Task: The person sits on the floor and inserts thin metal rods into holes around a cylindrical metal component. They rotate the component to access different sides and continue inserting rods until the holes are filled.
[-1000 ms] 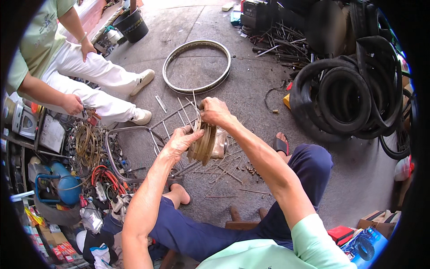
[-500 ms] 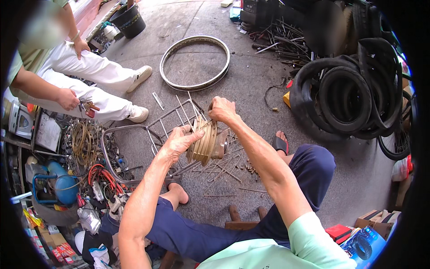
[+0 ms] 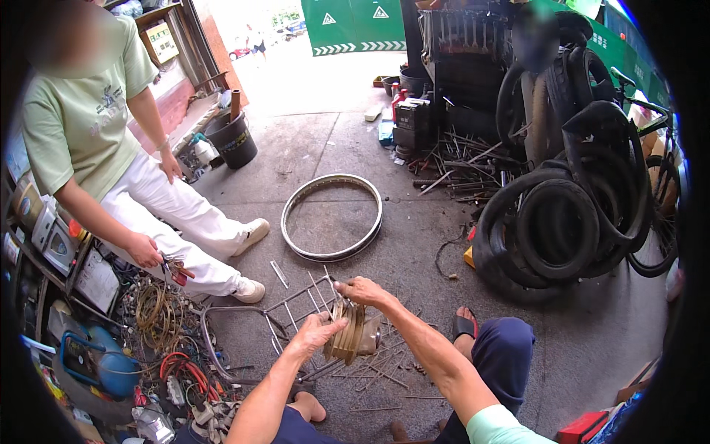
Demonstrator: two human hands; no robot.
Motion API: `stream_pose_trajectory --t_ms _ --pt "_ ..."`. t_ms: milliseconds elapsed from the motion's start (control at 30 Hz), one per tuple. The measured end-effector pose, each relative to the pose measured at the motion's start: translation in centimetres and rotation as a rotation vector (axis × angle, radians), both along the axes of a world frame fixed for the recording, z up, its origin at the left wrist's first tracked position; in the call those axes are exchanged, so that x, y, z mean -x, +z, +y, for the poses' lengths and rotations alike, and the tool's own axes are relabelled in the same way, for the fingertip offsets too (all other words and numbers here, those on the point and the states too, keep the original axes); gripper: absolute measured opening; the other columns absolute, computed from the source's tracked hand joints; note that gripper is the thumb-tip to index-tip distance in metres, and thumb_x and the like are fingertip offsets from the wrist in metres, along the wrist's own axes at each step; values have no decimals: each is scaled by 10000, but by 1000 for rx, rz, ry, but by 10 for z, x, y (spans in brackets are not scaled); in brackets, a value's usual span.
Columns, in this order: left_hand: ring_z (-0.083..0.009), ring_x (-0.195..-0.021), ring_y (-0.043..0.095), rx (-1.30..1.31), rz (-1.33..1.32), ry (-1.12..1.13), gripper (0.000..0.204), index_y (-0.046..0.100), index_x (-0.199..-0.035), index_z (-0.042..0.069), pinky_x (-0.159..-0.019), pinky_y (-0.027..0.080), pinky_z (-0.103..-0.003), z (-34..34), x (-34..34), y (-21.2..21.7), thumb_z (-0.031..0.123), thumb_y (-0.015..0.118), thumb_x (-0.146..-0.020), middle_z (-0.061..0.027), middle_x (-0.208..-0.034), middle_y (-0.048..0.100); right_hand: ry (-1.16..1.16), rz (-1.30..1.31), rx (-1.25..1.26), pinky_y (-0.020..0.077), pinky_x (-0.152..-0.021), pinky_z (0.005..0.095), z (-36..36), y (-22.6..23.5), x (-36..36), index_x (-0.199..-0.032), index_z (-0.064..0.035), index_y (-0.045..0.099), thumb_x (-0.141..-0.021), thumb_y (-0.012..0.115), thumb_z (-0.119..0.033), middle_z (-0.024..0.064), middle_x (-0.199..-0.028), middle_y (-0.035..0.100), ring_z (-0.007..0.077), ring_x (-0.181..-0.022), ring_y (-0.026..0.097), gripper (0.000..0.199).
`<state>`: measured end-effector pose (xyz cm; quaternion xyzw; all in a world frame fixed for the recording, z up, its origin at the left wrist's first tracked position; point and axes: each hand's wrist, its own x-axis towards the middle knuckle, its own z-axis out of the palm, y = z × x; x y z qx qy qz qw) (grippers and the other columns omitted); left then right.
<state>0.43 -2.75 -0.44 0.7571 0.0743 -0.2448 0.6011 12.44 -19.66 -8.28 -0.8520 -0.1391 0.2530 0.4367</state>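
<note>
Lower in our view than before, the ribbed, dull-gold hub sits at six o'clock from the round silvery rim; our left hand clasps its side; our right hand curls at twelve, pinching what we cannot tell.

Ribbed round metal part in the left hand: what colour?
The ribbed round metal part is dull brassy tan, best seen in the head view.

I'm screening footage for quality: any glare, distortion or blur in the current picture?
Head view: daylight washes out the far ground; head view: fisheye curvature, black corners; head view: blur hides the standing person's head, while the ridged part looks reasonably clear.
</note>
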Motion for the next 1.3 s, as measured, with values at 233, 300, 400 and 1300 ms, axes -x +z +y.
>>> stream_pose_trajectory --t_ms 233,300,400,1300 --pt "-165 -919 627 -221 10 -108 456 669 -1148 1 -798 510 -337 21 9 -19 391 670 -911 -98 -1010 700 -783 -212 -505 474 -688 338 -29 -10 44 -798 56 700 -943 571 -457 79 -731 675 158 -694 567 548" --pt "-135 -887 633 -206 52 -27 425 673 -1118 16 -782 514 -315 41 15 -20 390 671 -917 -80 -988 700 -960 -208 -732 481 -702 326 -51 -25 81 -804 48 714 -973 551 -363 87 -759 699 149 -690 598 474" --pt "-191 -919 666 -25 71 -31 523 608 -1174 1 -816 531 -334 38 22 3 450 668 -911 -113 -1051 689 -1202 -113 -395 474 -691 335 -119 -108 140 -866 58 720 -948 555 -364 96 -738 697 168 -694 608 461" --pt "-390 -949 645 -886 -206 -449 321 613 -1099 -12 -822 495 -463 38 60 65 218 652 -879 -200 -1002 678 -13 130 623 543 -855 481 -73 -232 264 -1019 -41 664 -817 607 -119 201 -1058 676 375 -992 672 224"
